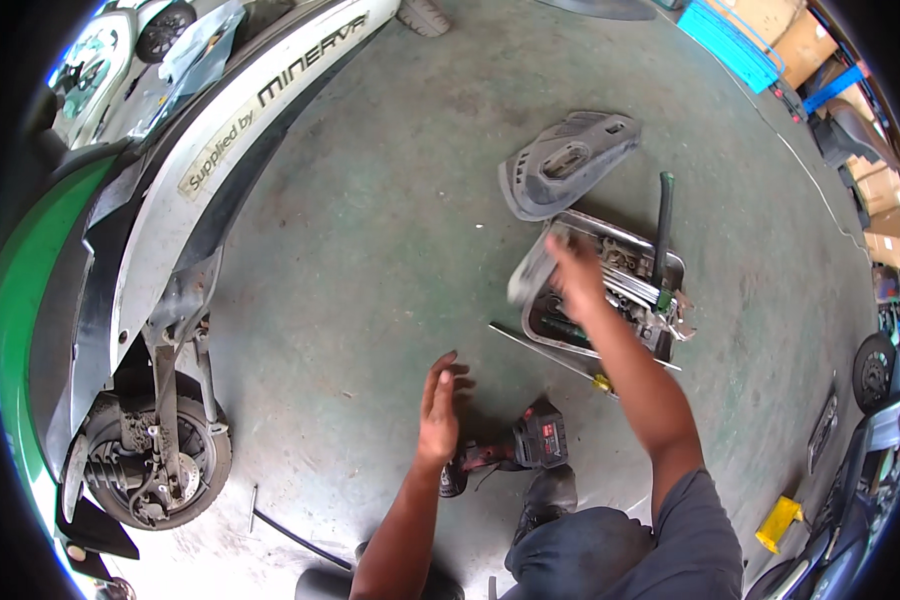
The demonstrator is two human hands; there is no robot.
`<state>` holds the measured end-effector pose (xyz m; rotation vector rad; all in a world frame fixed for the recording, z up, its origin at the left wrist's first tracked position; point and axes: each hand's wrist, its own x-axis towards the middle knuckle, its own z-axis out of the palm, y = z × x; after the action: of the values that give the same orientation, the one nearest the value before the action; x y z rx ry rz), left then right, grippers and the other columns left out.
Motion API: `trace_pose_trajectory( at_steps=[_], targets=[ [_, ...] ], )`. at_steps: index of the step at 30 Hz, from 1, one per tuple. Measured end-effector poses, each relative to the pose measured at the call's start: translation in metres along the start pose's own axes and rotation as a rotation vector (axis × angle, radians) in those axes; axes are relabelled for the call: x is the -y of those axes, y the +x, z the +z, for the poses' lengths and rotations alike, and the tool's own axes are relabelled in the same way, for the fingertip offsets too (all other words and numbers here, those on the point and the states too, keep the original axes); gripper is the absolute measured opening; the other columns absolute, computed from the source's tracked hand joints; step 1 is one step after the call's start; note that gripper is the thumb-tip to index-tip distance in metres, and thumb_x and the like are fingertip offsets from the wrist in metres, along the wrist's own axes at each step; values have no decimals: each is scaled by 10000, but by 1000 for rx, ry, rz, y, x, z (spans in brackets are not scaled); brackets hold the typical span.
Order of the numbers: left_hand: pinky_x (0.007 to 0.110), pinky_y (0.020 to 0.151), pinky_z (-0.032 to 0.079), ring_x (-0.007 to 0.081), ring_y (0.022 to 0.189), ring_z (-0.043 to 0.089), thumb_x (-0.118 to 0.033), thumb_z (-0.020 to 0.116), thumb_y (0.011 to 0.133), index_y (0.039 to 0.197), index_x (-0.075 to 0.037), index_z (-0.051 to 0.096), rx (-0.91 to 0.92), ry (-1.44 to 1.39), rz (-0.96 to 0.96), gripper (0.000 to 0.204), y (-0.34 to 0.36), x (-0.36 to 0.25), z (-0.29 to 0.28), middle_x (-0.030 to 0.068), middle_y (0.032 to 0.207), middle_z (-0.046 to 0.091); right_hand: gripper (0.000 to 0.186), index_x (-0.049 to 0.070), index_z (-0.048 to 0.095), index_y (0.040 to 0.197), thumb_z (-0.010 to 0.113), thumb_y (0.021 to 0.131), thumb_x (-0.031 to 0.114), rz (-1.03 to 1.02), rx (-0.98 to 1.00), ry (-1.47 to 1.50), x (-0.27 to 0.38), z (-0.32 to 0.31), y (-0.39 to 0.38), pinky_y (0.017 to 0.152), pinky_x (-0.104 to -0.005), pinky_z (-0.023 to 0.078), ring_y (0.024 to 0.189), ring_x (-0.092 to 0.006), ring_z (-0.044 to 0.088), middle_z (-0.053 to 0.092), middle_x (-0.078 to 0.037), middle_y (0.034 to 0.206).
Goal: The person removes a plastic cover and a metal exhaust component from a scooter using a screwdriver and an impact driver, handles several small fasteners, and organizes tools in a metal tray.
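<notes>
My right hand (576,272) is over the left side of a metal tool tray (682,268), its fingers closed on a flat grey piece (533,268) smeared by motion. Sockets, wrenches and other tools fill the tray, and a dark-handled tool (664,225) with a green end lies across it. My left hand (438,412) is raised over the floor with its fingers apart and nothing in them. Beside it, near my boot, lies a cordless power tool (490,455) with a black and red battery. A long screwdriver (545,352) with a yellow handle rests against the tray's near side.
A grey plastic cover (570,162) lies beyond the tray. At left stands a white and green scooter (185,190) with its wheel (160,470) exposed. A T-handled tool (300,540) lies near my left arm. Boxes (805,45), a blue crate (730,45) and a yellow object (778,524) are at right.
</notes>
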<state>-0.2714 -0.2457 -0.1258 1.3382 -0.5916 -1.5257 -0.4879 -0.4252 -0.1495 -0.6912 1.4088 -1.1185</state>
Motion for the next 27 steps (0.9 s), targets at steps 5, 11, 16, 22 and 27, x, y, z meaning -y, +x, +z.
trace_pose_trajectory(
  at_steps=[5, 11, 16, 22, 27],
  targets=[
    [275, 753, 465, 120, 884, 563, -84, 545, 926, 1158, -23, 561, -550, 200, 64, 241, -75, 59, -146, 51, 1005, 607, 400, -1, 661, 967, 795, 762, 315, -236, -418, -134, 48, -29, 194, 668, -349, 461, 713, -181, 549, 652, -77, 837],
    [461, 765, 499, 346, 910, 623, -452, 728, 724, 1224, -30, 522, -1340, 1248, -193, 686, -247, 133, -339, 208, 1057, 624, 614, -47, 631, 1077, 725, 774, 479, -225, -708, -673, 51, -14, 194, 903, -452, 474, 1052, -400, 597, 637, -238, 1105],
    [438, 1015, 408, 404, 1341, 347, -675, 589, 779, 1459, -21, 247, -919, 872, -799, 1003, -298, 147, -403, 242, 1509, 245, 641, -43, 604, 1144, 657, 816, 506, -239, -856, -695, 29, 5, 190, 966, -445, 429, 1118, -401, 560, 614, -244, 1152],
    [446, 889, 444, 392, 1005, 551, -96, 574, 775, 954, 21, 523, -1433, 1021, -525, 220, -285, 181, -394, 229, 1002, 578, 283, -40, 607, 1070, 620, 903, 189, -619, -127, -671, -24, -10, 68, 836, -369, 472, 942, -281, 618, 647, -169, 1019],
    [509, 830, 425, 440, 965, 525, -133, 530, 777, 922, 7, 429, -1487, 794, -281, 225, -243, 146, -367, 244, 967, 527, 148, 5, 613, 988, 602, 891, 116, -610, 313, -823, -12, -2, -85, 754, -327, 460, 836, -199, 588, 619, -91, 872]
  ],
)
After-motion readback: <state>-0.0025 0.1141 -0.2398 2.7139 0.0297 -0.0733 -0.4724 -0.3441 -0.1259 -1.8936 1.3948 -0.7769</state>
